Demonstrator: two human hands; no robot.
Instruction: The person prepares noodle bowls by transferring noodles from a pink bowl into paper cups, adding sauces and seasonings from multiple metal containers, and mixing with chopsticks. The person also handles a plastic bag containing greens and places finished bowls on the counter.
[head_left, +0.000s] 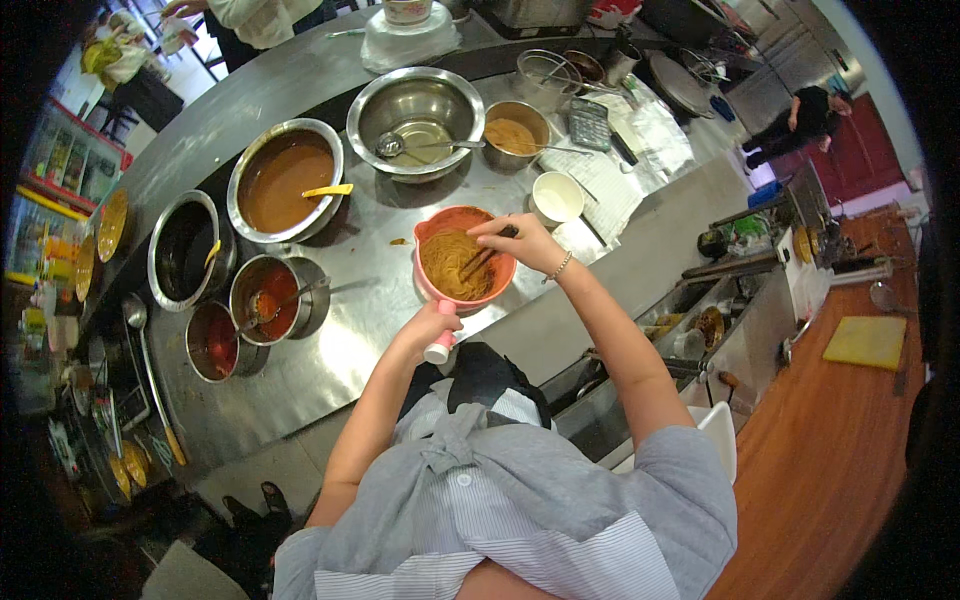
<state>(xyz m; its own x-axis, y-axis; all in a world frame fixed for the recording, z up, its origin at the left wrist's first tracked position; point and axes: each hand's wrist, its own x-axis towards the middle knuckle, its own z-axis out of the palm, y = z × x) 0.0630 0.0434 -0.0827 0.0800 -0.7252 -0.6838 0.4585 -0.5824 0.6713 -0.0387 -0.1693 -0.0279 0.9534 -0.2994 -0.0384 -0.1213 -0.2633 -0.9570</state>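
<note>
A pink plastic bowl (421, 289) with a handle stands near the front edge of the steel counter, holding noodles (448, 262) coated in brown sauce. My left hand (426, 330) is closed around its pink handle (442, 337), whose end is pale. Over the bowl's right side, my right hand (523, 241) grips dark chopsticks (478, 264), their tips down in the noodles. A white paper bowl (557, 199) is just beyond my right hand. Up and left of the pink bowl is a steel basin of brown sauce (289, 184) with a yellow-handled utensil (328, 191).
The steel counter (360, 300) also bears a basin with a ladle (416, 112), a pot of tan paste (511, 136), pots of red sauce (281, 304), a basin of dark liquid (184, 255) and a calculator (589, 124). Several people are farther off, one person (806, 124) at right.
</note>
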